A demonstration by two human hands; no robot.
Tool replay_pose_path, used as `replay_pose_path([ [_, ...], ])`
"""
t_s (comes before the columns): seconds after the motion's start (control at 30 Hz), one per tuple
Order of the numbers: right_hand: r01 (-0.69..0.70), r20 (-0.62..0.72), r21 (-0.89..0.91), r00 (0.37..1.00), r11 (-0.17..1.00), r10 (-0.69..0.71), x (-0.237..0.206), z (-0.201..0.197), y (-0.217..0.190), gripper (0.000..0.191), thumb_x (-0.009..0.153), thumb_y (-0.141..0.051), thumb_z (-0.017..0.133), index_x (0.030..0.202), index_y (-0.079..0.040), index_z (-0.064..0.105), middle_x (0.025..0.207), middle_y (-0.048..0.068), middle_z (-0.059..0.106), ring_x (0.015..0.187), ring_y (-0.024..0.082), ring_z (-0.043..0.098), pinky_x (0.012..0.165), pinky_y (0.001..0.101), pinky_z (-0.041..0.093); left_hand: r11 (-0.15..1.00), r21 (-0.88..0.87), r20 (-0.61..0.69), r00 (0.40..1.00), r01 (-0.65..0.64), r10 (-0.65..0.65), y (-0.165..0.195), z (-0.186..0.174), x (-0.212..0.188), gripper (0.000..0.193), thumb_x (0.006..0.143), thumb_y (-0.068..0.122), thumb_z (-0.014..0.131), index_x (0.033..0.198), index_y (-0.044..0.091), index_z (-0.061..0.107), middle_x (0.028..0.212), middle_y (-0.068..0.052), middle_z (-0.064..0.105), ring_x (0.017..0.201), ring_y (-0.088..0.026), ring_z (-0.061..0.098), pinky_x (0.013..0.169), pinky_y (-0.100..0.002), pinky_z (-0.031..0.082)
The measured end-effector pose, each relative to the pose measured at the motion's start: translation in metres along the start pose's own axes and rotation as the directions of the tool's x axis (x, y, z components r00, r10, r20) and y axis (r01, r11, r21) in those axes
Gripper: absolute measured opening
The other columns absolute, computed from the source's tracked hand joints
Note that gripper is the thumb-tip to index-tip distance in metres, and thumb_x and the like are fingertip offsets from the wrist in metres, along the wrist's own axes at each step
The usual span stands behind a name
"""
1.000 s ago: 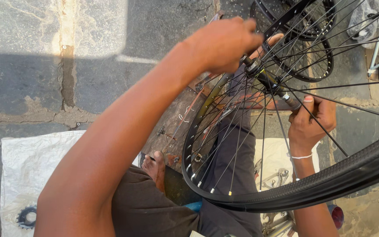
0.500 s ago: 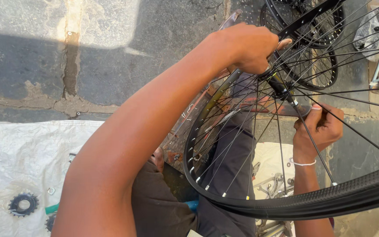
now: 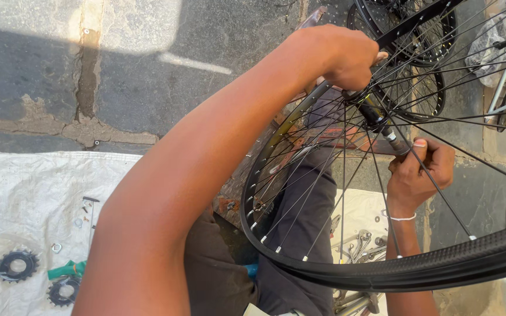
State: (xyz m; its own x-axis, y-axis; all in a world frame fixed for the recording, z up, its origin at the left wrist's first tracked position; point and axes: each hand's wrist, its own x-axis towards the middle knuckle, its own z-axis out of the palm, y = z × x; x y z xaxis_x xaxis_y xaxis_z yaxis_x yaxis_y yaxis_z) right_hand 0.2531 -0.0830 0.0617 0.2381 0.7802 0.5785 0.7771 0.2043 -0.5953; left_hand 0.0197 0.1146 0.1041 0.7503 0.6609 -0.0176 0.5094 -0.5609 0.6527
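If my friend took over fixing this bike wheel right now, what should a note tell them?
Left hand: closed on the near end of the hub axle of the spoked wheel.
Right hand: gripping a flat tool at the axle's far end, behind the spokes.
Wheel stands upright over the lap.
Two sprockets and small parts lie on the white sack; wrenches lie below the wheel.
Done: sprockets appear to be off.
Left: hub work, probably; refitting parts.

Wheel rim [image 3: 382, 275]: black, my spokes silver.
Sack cloth [image 3: 30, 193]: white, stained.
Sprocket [image 3: 16, 264]: dark grey.
My wristband [image 3: 404, 218]: white.
Pavement [image 3: 147, 88]: grey.
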Motion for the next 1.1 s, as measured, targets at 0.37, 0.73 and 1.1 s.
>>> replay_pose_path([
  [0.37, 0.047, 0.113, 0.431, 0.988, 0.901, -0.106, -0.02, -0.027, -0.128, 0.042, 0.104, -0.005, 0.069, 0.141, -0.003, 0.049, 0.144, 0.012, 0.051, 0.131, 0.022, 0.054, 0.118, 0.0418, 0.044, 0.998, 0.025, -0.034, 0.998, -0.055, 0.056, -0.003, -0.003, 0.005, 0.015, 0.07, 0.005, 0.062, 0.077, -0.006, 0.069, 0.084, -0.021, 0.072, 0.075, -0.033, 0.072, 0.062, -0.044, 0.055],
  [0.73, 0.247, 0.563, 0.384, 0.702, 0.89, -0.437, -0.114, -0.005, -0.152, 0.069, 0.08, 0.005, 0.062, 0.145, -0.01, 0.046, 0.144, 0.019, 0.054, 0.127, 0.037, 0.064, 0.123, 0.0566, 0.035, 0.987, 0.109, -0.074, 0.989, -0.118, 0.126, -0.001, -0.004, -0.001, 0.016, 0.065, 0.003, 0.068, 0.08, -0.001, 0.072, 0.084, -0.019, 0.071, 0.078, -0.034, 0.071, 0.062, -0.045, 0.055],
  [1.1, 0.281, 0.447, -0.064, 0.866, 0.957, -0.225, -0.07, -0.043, -0.101, 0.029, 0.09, 0.013, 0.063, 0.116, 0.003, 0.064, 0.123, 0.015, 0.07, 0.122, 0.03, 0.066, 0.122, 0.0479, 0.042, 0.985, 0.005, -0.224, 0.96, -0.171, 0.167, -0.001, -0.01, -0.007, 0.017, 0.072, 0.007, 0.067, 0.087, 0.001, 0.072, 0.083, -0.018, 0.072, 0.078, -0.033, 0.072, 0.067, -0.045, 0.056],
])
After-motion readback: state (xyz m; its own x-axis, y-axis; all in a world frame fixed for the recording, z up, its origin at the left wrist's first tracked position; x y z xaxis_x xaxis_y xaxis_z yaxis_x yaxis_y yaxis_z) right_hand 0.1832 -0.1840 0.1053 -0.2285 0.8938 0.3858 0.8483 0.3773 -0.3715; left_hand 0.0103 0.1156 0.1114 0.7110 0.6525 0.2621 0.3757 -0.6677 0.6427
